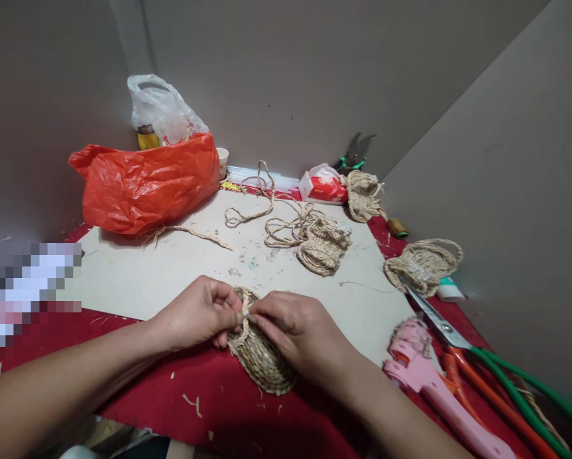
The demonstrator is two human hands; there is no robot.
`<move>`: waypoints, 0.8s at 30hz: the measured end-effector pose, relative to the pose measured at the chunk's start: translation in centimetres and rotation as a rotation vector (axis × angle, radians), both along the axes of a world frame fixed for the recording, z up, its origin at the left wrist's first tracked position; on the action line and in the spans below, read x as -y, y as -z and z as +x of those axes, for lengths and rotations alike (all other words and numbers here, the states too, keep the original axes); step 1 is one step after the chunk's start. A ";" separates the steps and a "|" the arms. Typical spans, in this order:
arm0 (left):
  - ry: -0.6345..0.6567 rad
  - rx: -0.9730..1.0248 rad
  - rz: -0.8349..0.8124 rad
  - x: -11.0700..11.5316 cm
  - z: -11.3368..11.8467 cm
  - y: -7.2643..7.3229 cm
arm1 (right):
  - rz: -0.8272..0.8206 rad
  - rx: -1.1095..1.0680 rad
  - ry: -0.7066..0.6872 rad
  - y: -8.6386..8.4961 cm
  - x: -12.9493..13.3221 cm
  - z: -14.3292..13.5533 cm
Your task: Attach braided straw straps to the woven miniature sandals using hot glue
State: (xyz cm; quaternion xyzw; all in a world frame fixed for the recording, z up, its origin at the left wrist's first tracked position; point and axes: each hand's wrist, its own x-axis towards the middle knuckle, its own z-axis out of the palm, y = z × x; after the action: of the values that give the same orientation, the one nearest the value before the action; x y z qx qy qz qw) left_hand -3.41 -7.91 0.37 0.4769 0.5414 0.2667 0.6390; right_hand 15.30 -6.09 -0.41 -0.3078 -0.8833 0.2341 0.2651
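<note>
A woven straw piece (266,366), rounded and brownish-green, lies at the near edge of the table between my hands. Pale braided cord (240,341) runs along its upper left part. My left hand (194,315) is closed, with thumb and fingers pinching the pale cord at the left. From the other side, my right hand (300,325) pinches at the same spot with its thumb and forefinger. A small whitish, shiny bit shows between the fingertips, too small to name. Fingers cover part of the straw piece's upper edge.
Bundled braided cord (321,245) lies beyond my hands, another bundle (422,264) to the right. At right are a pink glue gun (424,370) and large scissors (446,328). A red plastic bag (152,185) stands back left; a tissue pack (324,185) sits at the back.
</note>
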 end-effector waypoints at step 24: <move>0.024 0.144 -0.062 -0.3 -0.1 -0.8 | -0.112 0.034 0.042 -0.2 0.2 0.1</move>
State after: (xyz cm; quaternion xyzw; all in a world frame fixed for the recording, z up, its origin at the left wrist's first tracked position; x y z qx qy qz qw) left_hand -3.49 -7.65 1.19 0.4429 0.4963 0.2755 0.6940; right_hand 15.36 -6.30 -0.26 -0.3443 -0.8666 0.2723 0.2374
